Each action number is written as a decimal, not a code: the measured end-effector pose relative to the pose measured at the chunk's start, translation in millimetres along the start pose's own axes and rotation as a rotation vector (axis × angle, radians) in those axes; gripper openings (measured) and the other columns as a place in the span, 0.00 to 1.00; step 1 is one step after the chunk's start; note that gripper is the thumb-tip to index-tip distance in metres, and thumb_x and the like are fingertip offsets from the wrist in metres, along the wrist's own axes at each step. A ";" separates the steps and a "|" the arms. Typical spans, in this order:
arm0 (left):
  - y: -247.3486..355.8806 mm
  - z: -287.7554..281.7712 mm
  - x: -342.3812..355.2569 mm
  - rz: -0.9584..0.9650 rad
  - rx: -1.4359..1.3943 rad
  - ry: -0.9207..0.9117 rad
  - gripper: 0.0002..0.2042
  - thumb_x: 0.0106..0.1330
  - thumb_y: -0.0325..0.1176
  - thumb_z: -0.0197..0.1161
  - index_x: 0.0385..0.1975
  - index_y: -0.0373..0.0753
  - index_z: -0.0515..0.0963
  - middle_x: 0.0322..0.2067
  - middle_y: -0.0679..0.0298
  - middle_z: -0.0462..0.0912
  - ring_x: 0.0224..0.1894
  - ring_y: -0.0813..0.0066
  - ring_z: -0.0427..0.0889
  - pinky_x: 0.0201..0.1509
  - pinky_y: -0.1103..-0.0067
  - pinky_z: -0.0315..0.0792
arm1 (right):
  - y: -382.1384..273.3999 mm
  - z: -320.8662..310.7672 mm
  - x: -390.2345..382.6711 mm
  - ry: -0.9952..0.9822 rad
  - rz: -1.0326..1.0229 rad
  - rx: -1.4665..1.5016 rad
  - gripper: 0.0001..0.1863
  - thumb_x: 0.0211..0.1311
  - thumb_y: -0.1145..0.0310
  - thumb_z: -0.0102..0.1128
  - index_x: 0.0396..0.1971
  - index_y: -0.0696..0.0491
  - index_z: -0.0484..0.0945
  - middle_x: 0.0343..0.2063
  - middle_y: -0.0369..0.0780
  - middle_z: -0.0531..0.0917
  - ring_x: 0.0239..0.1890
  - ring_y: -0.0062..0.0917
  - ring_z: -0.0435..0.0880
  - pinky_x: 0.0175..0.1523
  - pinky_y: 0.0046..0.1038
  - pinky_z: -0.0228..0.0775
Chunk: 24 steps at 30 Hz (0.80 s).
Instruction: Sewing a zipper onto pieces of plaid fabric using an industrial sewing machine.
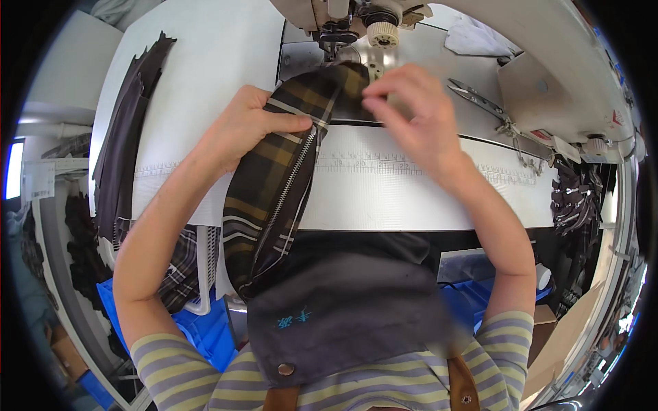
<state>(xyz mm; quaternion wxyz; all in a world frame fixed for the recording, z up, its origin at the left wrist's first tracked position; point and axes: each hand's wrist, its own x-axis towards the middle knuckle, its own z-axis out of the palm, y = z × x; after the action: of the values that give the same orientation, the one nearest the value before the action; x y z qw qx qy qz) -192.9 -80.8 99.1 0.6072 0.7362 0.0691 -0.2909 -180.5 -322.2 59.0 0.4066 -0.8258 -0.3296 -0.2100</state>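
Observation:
A dark plaid fabric piece (255, 195) in brown, black and white runs from beneath the sewing machine's needle area (334, 55) down to the table's front edge. A metal zipper (284, 195) lies along its length. My left hand (257, 123) grips the piece by its edge, thumb on top beside the zipper's upper end; its other fingers are hidden underneath. To the right of the fabric's far end, my right hand (415, 113) is raised with thumb and forefinger brought together, slightly blurred. Whatever sits between those fingertips is too small to make out.
Dark fabric strips (130, 130) lie on the white table at the left. Scissors (476, 99) rest on the machine bed at right, near a white cloth (480, 38). A printed ruler (384, 163) crosses the table. Bundled zippers (576, 195) hang at the right end.

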 end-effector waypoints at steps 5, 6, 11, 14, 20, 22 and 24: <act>-11.3 -5.4 1.2 -0.016 0.026 0.016 0.10 0.58 0.30 0.66 0.35 0.30 0.81 0.29 0.63 0.84 0.29 0.83 0.81 0.34 0.83 0.74 | -16.1 7.7 1.4 0.222 -0.068 0.038 0.08 0.46 0.75 0.68 0.28 0.52 0.78 0.28 0.35 0.78 0.35 0.31 0.76 0.43 0.32 0.63; -12.6 -7.2 1.9 -0.011 0.058 0.009 0.10 0.59 0.31 0.65 0.35 0.30 0.82 0.30 0.64 0.84 0.30 0.83 0.80 0.35 0.84 0.73 | -15.9 5.9 -0.2 0.101 -0.074 0.034 0.09 0.46 0.74 0.68 0.29 0.52 0.78 0.29 0.35 0.78 0.36 0.30 0.76 0.42 0.32 0.63; -11.2 -6.6 0.2 0.066 0.059 -0.015 0.11 0.59 0.33 0.65 0.34 0.31 0.81 0.29 0.65 0.84 0.30 0.84 0.79 0.35 0.85 0.72 | -18.8 26.5 -3.8 -0.095 0.023 0.056 0.06 0.47 0.72 0.67 0.24 0.52 0.78 0.26 0.35 0.78 0.33 0.30 0.77 0.40 0.31 0.62; -9.5 -1.7 -3.8 0.122 0.051 -0.025 0.11 0.56 0.32 0.68 0.33 0.31 0.81 0.28 0.66 0.83 0.29 0.84 0.79 0.35 0.85 0.72 | -14.1 31.6 -2.1 -0.130 -0.029 0.035 0.05 0.48 0.74 0.66 0.24 0.53 0.77 0.25 0.37 0.78 0.30 0.30 0.77 0.35 0.30 0.64; -13.2 -3.4 -1.4 0.152 0.082 -0.052 0.10 0.53 0.29 0.70 0.34 0.32 0.82 0.28 0.66 0.84 0.29 0.84 0.80 0.35 0.84 0.74 | -18.5 24.8 2.7 -0.308 0.405 0.494 0.02 0.55 0.76 0.60 0.27 0.55 0.76 0.23 0.29 0.76 0.24 0.09 0.72 0.26 0.17 0.64; -12.1 -2.3 -0.7 0.151 0.103 -0.054 0.10 0.53 0.29 0.70 0.34 0.32 0.82 0.28 0.65 0.84 0.29 0.84 0.80 0.35 0.84 0.74 | -16.4 22.0 6.0 -0.333 0.483 0.580 0.02 0.54 0.76 0.60 0.27 0.56 0.76 0.20 0.31 0.76 0.21 0.11 0.71 0.25 0.18 0.63; -12.1 -1.6 -0.4 0.125 0.066 -0.057 0.10 0.53 0.28 0.70 0.33 0.32 0.83 0.28 0.65 0.84 0.28 0.83 0.80 0.34 0.84 0.74 | -13.4 18.3 11.6 -0.359 0.559 0.669 0.03 0.52 0.75 0.61 0.26 0.57 0.76 0.18 0.33 0.76 0.18 0.12 0.70 0.23 0.19 0.63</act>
<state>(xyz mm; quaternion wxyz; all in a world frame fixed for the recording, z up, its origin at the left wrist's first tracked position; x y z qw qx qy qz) -198.2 -76.2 89.1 0.6013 0.7500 -0.0042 -0.2755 -180.5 -297.1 62.7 0.6279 -0.7298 -0.2092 0.1713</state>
